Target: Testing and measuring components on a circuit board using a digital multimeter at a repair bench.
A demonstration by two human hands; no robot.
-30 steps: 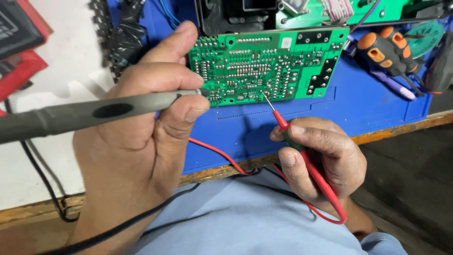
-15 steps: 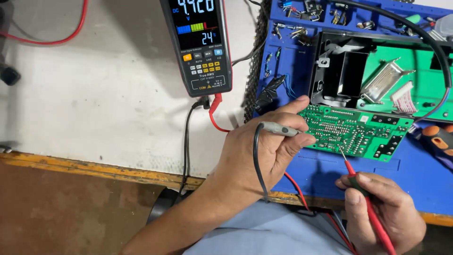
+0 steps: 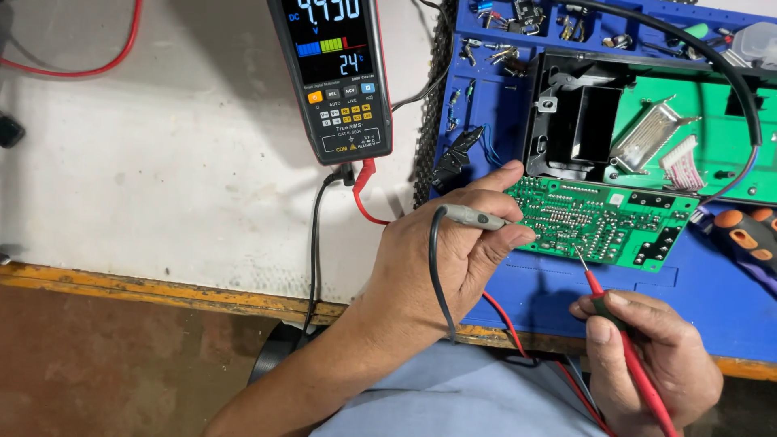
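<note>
Left hand (image 3: pixel 441 259) pinches the grey probe (image 3: pixel 473 217) against the left edge of the green circuit board (image 3: pixel 603 226), steadying both. Right hand (image 3: pixel 647 360) grips the red probe (image 3: pixel 627 356) like a pen, its tip touching a solder point near the board's lower middle. The board rests on a blue mat (image 3: pixel 712 295) at the right of the surface (image 3: pixel 162 178); a digital multimeter (image 3: pixel 336 77) lies just left of the mat, display lit. Risk: solder points sit close together, so a slipping tip could bridge 2 neighbours and short them.
</note>
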